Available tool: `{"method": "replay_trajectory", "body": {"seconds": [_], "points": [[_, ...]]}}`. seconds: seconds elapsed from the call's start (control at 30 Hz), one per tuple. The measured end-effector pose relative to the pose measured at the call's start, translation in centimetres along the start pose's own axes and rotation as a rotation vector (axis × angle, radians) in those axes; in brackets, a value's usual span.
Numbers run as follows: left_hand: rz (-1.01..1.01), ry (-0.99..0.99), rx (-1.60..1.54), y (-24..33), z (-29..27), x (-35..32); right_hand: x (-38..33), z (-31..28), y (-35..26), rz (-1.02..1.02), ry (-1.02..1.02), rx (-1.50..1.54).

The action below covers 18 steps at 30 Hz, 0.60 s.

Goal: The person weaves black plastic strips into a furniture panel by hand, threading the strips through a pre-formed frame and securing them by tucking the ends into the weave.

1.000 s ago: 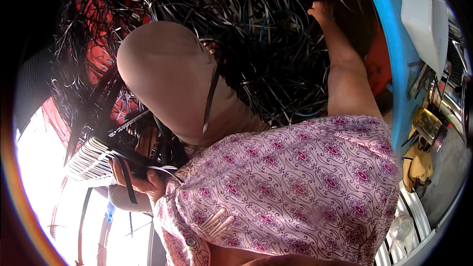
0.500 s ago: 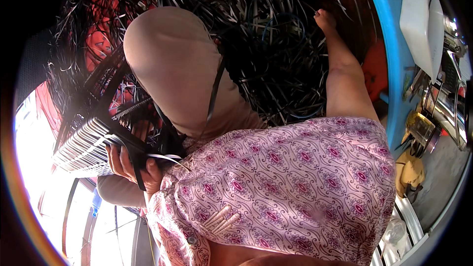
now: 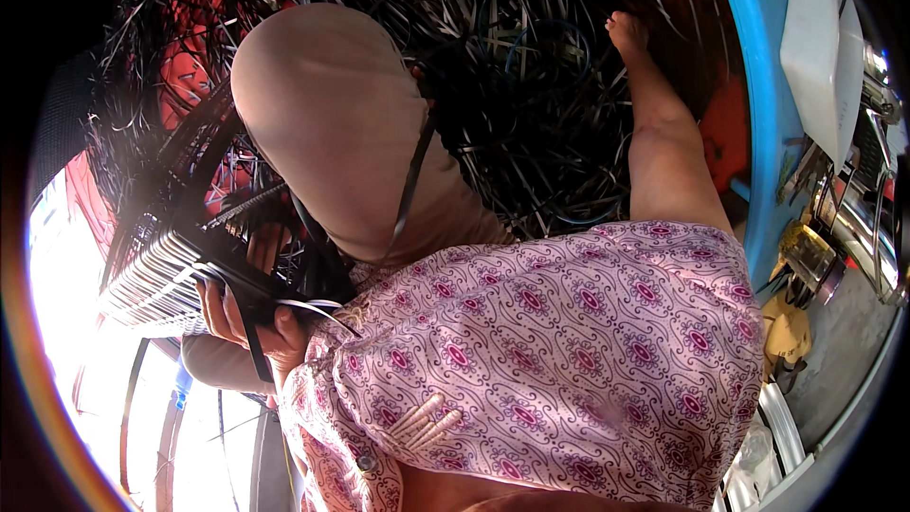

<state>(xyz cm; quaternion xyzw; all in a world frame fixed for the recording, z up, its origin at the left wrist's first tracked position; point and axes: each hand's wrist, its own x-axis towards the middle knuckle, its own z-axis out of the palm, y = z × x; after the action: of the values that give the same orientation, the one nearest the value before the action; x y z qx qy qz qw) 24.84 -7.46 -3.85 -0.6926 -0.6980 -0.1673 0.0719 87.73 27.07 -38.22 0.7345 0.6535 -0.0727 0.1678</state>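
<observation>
My left hand (image 3: 227, 313) grips the near edge of a woven basket piece (image 3: 156, 275), its fingers on one side and the thumb on the other. The piece is made of black and pale flat strips. A loose black strip (image 3: 251, 327) hangs across the hand, and a thin white strip (image 3: 313, 305) sticks out to its right. My bare right arm (image 3: 664, 161) is stretched far forward. At its end my right hand (image 3: 627, 33) looks small, with curled fingers over the dark strips; what they hold, if anything, is too small to make out.
A large tangle of black plastic strips (image 3: 531, 114) covers the floor in front, with red surface (image 3: 190, 81) showing through. My trousered knee (image 3: 322, 104) rises between my hands. A blue plastic rim (image 3: 758, 114), a white container (image 3: 815, 47) and metal items (image 3: 858, 228) stand at the right.
The view has shifted slightly. The basket piece and my left hand sit a little further left, and the black strip across that hand has swung slightly. Otherwise the hands keep their places.
</observation>
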Motion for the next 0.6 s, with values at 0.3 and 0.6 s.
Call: {"method": "replay_trajectory", "body": {"seconds": [0.3, 0.6], "points": [[-0.004, -0.004, -0.023, 0.1, 0.5, 0.2, 0.6, -1.0, -0.4, 0.145, -0.173, 0.105], [-0.006, -0.014, -0.034, -0.2, 0.5, 0.3, 0.1, -2.2, -1.0, 0.269, -0.115, 0.302]]}}
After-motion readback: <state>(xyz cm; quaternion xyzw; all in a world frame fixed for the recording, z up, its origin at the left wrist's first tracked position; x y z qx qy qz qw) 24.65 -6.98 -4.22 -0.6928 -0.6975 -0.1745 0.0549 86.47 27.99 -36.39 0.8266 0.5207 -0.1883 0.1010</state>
